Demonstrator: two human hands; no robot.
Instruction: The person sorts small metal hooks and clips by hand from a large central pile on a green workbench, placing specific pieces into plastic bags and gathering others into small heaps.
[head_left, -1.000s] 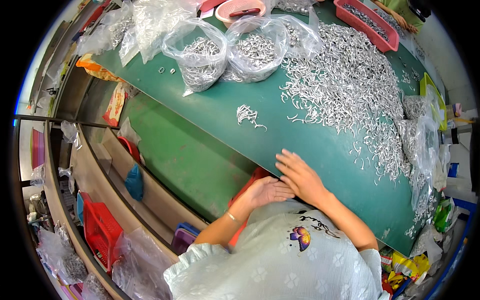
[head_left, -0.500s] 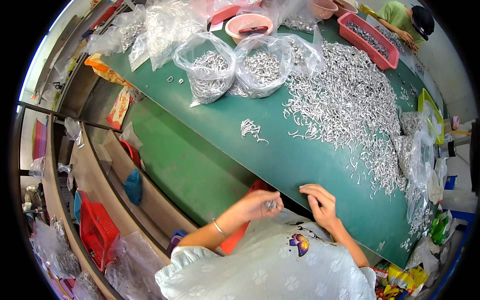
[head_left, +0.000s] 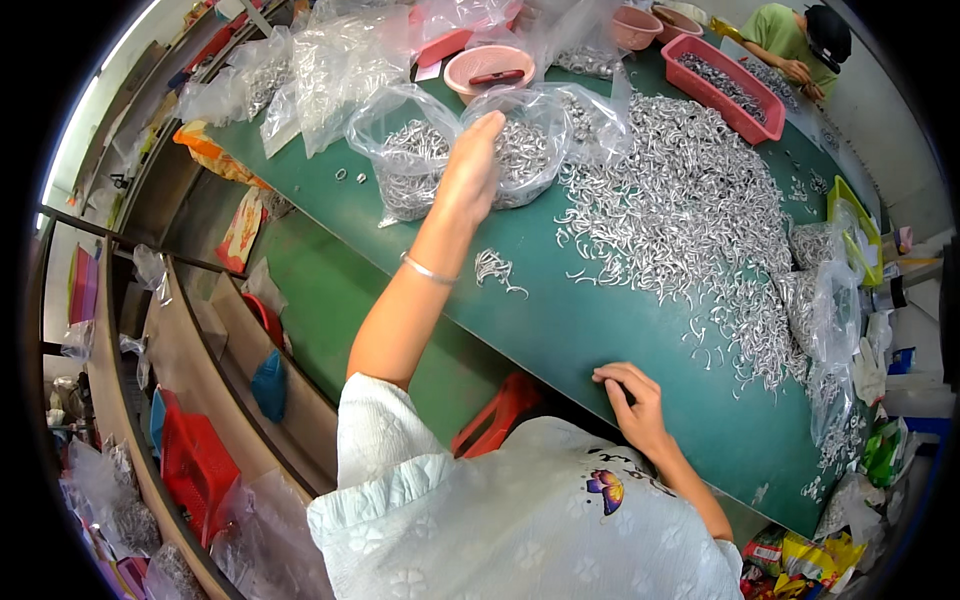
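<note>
- Left bag [head_left: 400, 192], clear film, on the counter [head_left: 565, 325]: mouth open, curved metal pieces inside. We'd keep its floppy rim spread, so that a wrist passing over doesn't drag it shut.
- Left hand [head_left: 470, 170]: reaches out over the two bags, near where their rims meet. Back of the hand is toward us; we cannot tell whether its fingers [head_left: 488, 128] grasp anything. Best practice, we judge: centre over one mouth, lower below the rim, then loosen, lest pieces scatter between bags.
- Small cluster [head_left: 492, 268] of the same pieces: lies apart on the counter, just beside the left forearm. We'd lift the sleeve and elbow clear of it.
- Right bag [head_left: 528, 172]: next to the first, also open and part filled; its film looks easy to snag.
- Right hand [head_left: 638, 405]: at the counter's near edge, fingers loosely bent, released, nothing seen in them. Free, we think, to steady a rim.
- Main pile [head_left: 680, 205]: loose metal pieces, spread beyond the bags.
</note>
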